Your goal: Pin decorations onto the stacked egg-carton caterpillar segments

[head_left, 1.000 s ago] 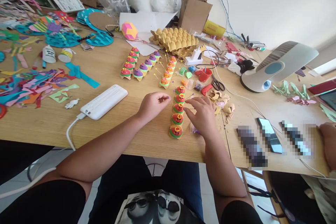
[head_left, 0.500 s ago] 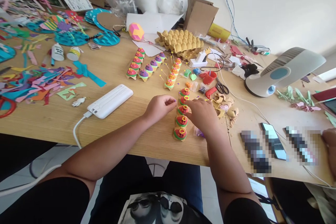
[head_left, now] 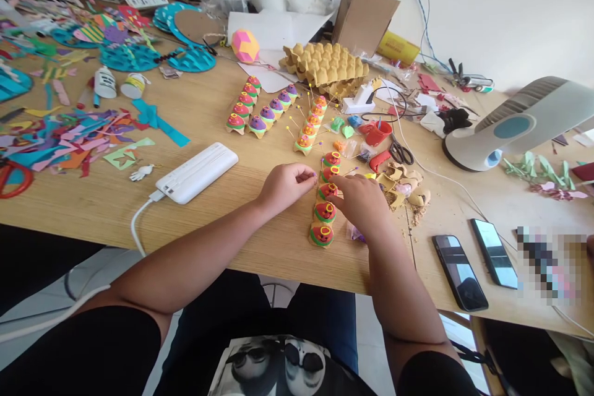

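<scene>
A row of red-and-green painted egg-carton cups (head_left: 323, 213) with smiling faces and yellow rings stands near the table's front edge. On its left side, my left hand (head_left: 288, 185) pinches a tiny purple-headed pin between thumb and forefinger. My right hand (head_left: 361, 199) is at the row's right side, its fingertips at the middle cups; what they grip is hidden. Behind, an orange painted row (head_left: 311, 125) has yellow-headed pins sticking out. A purple row (head_left: 273, 110) and another red row (head_left: 242, 105) stand farther left.
A white power bank (head_left: 197, 173) with a cable lies left of my hands. Right are torn carton scraps (head_left: 399, 184), scissors (head_left: 401, 151), two phones (head_left: 460, 272) and a white fan (head_left: 510, 127). Egg trays (head_left: 325, 65) lie behind.
The view has shifted slightly, with the table objects on the right sitting farther right in the picture. Both hands keep nearly the same pose beside the red-and-green row.
</scene>
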`<state>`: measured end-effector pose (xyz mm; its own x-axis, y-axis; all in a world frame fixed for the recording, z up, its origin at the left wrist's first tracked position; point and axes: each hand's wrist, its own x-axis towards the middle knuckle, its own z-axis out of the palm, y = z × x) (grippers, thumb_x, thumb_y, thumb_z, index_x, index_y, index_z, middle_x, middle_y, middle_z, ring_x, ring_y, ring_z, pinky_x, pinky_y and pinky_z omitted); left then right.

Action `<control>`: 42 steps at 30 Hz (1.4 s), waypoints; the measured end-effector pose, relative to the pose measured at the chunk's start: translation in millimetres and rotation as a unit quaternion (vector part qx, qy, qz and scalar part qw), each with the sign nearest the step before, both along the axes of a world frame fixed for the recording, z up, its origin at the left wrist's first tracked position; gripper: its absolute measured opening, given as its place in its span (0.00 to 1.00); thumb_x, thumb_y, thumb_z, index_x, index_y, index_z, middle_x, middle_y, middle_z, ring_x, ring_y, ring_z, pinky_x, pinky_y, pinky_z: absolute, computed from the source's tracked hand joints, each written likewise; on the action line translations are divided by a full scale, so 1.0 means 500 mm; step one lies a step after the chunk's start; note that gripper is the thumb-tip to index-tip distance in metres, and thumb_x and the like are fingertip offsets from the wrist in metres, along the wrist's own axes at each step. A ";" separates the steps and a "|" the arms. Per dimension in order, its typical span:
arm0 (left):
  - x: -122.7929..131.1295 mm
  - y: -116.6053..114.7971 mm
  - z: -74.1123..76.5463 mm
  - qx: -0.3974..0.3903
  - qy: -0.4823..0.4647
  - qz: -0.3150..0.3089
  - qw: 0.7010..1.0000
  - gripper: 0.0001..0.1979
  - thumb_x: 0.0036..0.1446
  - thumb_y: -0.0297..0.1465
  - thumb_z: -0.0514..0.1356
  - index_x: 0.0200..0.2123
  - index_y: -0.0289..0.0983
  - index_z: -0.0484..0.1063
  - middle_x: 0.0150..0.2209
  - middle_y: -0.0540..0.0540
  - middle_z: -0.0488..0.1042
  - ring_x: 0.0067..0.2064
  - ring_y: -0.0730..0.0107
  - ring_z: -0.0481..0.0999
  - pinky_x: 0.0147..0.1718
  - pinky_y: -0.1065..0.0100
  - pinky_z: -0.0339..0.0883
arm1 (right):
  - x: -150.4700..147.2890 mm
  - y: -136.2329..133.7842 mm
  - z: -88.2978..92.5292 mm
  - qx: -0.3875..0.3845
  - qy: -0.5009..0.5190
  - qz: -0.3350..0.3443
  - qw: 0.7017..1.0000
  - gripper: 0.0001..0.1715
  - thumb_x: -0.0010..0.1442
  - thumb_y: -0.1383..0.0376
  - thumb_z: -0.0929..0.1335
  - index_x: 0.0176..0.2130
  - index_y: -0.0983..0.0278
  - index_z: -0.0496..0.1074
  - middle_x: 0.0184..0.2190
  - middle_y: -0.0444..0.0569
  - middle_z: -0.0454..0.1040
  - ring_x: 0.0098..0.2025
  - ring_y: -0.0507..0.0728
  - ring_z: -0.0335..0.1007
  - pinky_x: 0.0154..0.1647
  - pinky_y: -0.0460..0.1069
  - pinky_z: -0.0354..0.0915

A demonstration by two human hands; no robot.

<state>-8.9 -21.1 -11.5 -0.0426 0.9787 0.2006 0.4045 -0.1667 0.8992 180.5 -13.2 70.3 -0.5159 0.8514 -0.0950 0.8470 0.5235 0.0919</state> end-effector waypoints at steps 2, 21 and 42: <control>0.001 0.000 -0.001 0.002 0.002 0.000 1.000 0.10 0.58 0.38 0.65 0.37 0.38 0.82 0.37 0.46 0.85 0.36 0.65 0.82 0.36 0.66 0.72 | 0.001 0.002 -0.003 -0.001 -0.001 0.002 1.000 0.18 0.66 0.57 0.71 0.54 0.58 0.75 0.43 0.55 0.83 0.48 0.66 0.76 0.41 0.54 0.60; 0.002 -0.001 0.000 0.025 0.027 -0.005 0.999 0.09 0.59 0.36 0.64 0.37 0.38 0.81 0.36 0.46 0.85 0.34 0.65 0.82 0.35 0.67 0.71 | 0.000 0.011 -0.018 0.009 -0.002 0.015 1.000 0.12 0.66 0.58 0.71 0.47 0.60 0.75 0.41 0.54 0.82 0.46 0.64 0.77 0.38 0.52 0.58; 0.007 -0.009 0.009 0.034 0.080 -0.008 0.996 0.09 0.61 0.37 0.64 0.36 0.39 0.81 0.35 0.48 0.84 0.32 0.69 0.80 0.32 0.68 0.66 | -0.001 0.013 -0.015 -0.008 0.006 0.010 1.000 0.13 0.67 0.58 0.69 0.48 0.61 0.76 0.41 0.55 0.82 0.45 0.64 0.76 0.39 0.53 0.58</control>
